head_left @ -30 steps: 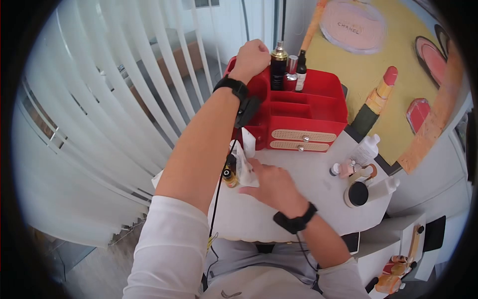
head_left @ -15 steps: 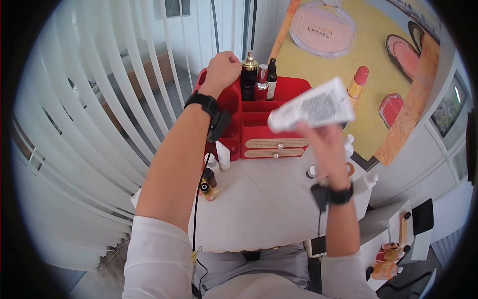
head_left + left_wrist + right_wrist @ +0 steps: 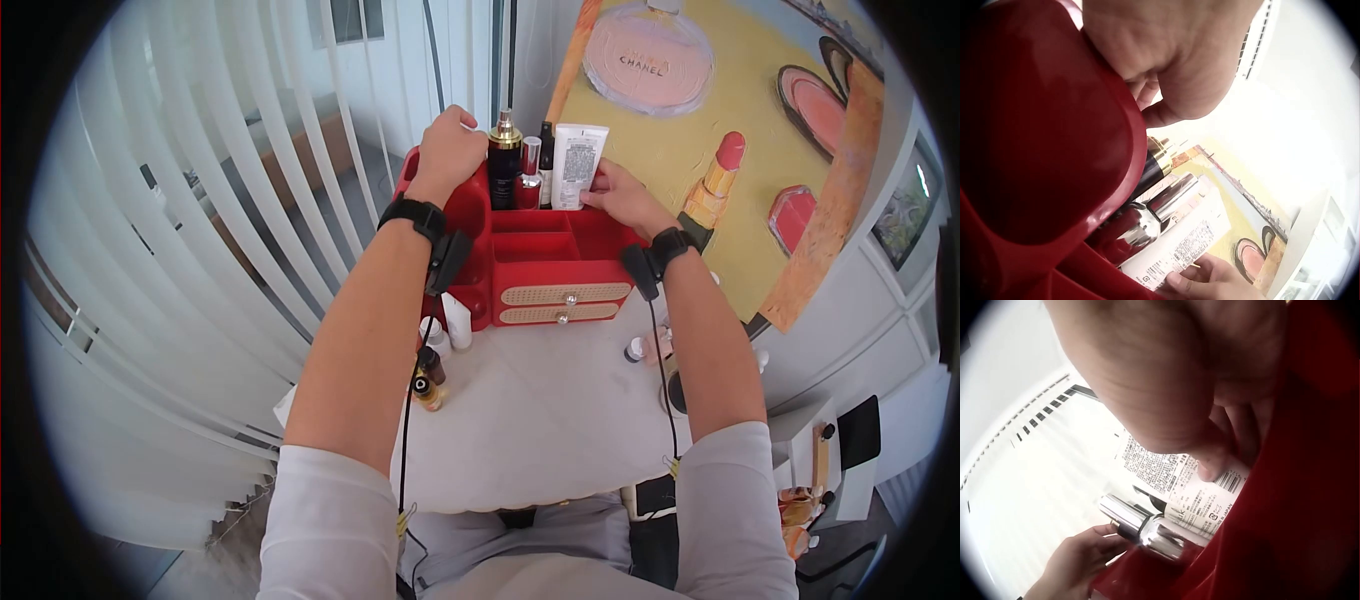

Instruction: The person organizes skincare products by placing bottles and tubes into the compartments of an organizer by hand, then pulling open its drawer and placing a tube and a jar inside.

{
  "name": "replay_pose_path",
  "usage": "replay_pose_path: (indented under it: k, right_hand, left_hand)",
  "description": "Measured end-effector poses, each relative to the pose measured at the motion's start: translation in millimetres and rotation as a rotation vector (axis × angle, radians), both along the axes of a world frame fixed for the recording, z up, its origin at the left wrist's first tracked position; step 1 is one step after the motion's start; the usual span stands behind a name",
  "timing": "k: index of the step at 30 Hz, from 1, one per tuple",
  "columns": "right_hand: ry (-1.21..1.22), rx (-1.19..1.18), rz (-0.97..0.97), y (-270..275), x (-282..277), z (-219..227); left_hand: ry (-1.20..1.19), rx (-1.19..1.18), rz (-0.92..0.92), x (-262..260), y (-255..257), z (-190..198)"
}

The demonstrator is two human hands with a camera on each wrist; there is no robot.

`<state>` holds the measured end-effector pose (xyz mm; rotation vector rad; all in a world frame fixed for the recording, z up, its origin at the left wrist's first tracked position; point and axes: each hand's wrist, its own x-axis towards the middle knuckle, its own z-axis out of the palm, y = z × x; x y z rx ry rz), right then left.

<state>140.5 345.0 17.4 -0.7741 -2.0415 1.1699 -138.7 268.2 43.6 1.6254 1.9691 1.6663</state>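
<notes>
The right hand has its fingers curled onto the lower part of a white tube printed with small black text, holding it upright in the back row of a red organizer. The tube stands at the right end of that row, its base down inside the compartment and its flat top above the fingers. Just left of it, touching or nearly so, stand a slim bottle with a silver cap, a thin dark bottle behind it, and a taller black bottle with a gold collar.

The left hand is closed around the organizer's upper left corner, fingers wrapped over the red rim, right beside the black bottle.

Below the back row the organizer shows open trays and two woven-front drawers. It sits on a white surface, where small bottles cluster by the left forearm and more small bottles lie near the right arm. A painted backdrop of cosmetics rises behind.
</notes>
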Motion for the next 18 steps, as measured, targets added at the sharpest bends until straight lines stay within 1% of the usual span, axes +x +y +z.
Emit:
replay_pose_path:
  k: [2, 3, 4, 5, 6, 8, 9, 10, 11, 12, 14, 15, 16, 17, 18]
  right_hand:
    - [-0.209, 0.053, 0.009, -1, 4, -1]
    - [-0.205, 0.047, 0.017, -1, 6, -6]
    - [-0.322, 0.248, -0.083, -1, 8, -11]
    - [-0.44, 0.45, -0.183, -21, 4, -5]
    - [-0.504, 0.446, -0.384, -46, 5, 0]
    - [-0.233, 0.874, -0.517, -69, 8, -21]
    - [-0.168, 0.988, -0.519, -100, 4, -15]
    - [-0.089, 0.898, -0.462, -129, -4, -16]
    - [-0.026, 0.769, -0.356, -155, -15, -21]
    - [-0.026, 0.794, -0.207, -165, -24, -38]
    - [-0.103, 0.653, -0.135, -195, -49, -59]
    - [-0.191, 0.59, -0.099, -202, -59, -68]
    - [-0.278, 0.528, -0.064, -204, -67, -77]
    - [-0.276, 0.532, -0.085, -203, -77, -92]
    - [-0.292, 0.46, -0.083, -198, -87, -108]
  left_hand:
    - [-0.009, -0.002, -0.004, 1, 1, 0]
    - [-0.013, 0.009, -0.01, 0, 1, 0]
    - [-0.009, 0.007, -0.002, 0, -2, 3]
    - [-0.023, 0.003, -0.016, 1, -4, 4]
    - [-0.04, 0.0, -0.031, 3, -7, 5]
    - [-0.035, 0.013, -0.011, 2, -5, 3]
    - [-0.024, 0.025, 0.002, 1, -4, 3]
    - [-0.028, 0.025, 0.004, 0, -3, 2]
    - [-0.011, 0.029, 0.019, 0, -2, 2]
    - [0.012, 0.034, 0.028, 1, -1, 1]
    - [-0.005, 0.038, -0.008, -3, 2, -2]
    - [-0.029, 0.046, -0.037, -6, 3, -3]
    - [-0.049, 0.039, -0.058, -8, 5, -3]
    - [-0.042, 0.046, -0.076, -8, 3, -3]
    - [-0.048, 0.04, -0.081, -9, 2, -3]
